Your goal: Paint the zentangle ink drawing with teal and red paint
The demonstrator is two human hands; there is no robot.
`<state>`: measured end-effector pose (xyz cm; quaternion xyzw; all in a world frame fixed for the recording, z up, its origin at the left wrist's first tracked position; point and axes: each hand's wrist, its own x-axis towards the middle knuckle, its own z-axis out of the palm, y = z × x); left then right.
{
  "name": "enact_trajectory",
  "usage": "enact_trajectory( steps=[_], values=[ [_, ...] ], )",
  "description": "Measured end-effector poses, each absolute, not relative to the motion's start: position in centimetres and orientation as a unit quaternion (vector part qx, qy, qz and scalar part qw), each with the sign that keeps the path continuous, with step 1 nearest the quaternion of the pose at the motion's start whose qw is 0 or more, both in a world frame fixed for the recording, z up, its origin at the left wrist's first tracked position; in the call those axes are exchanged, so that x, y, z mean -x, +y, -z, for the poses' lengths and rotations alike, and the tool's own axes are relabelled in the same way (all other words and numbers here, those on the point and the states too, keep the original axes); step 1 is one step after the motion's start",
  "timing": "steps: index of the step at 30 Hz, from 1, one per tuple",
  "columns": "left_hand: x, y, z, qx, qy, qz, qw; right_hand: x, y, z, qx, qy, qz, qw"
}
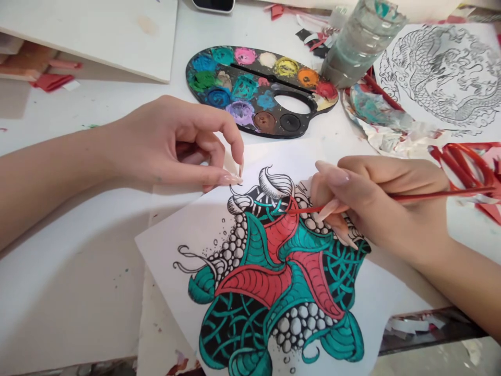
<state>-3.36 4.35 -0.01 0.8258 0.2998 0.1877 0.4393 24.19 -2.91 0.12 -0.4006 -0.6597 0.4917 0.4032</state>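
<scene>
A sheet of paper (183,235) with an ink pattern painted teal and red lies in front of me. My right hand (376,198) is closed on a thin red paintbrush (438,195), its tip touching a red patch near the top of the drawing. My left hand (172,143) rests at the sheet's upper left edge, fingers curled, its fingertips pressing on the paper. A black oval palette (301,128) with several wells of coloured paint lies just beyond the sheet.
A plastic bottle of cloudy water (360,44) stands behind the palette. A dragon line drawing (442,73) lies at the right, with paint-smeared crumpled paper (383,125) below it. A white board (97,36) leans at the upper left. Red paper scraps (465,162) lie at the right.
</scene>
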Motion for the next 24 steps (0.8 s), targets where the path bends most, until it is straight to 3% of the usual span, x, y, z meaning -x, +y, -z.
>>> enact_trajectory(
  steps=[7,13,24],
  values=[
    [3.13,4.22,-0.06,-0.823,0.311,-0.179,0.44,-23.81,-2.56,0.52,0.371,-0.609,-0.528,0.461],
    [3.19,4.25,-0.1,-0.818,0.312,-0.178,0.45,-23.53,-3.04,0.3,0.371,-0.691,-0.442,0.435],
    [3.12,4.04,-0.44,-0.818,0.32,-0.177,0.444,-23.74,-3.07,0.23,0.378,-0.719,-0.412,0.414]
  ],
)
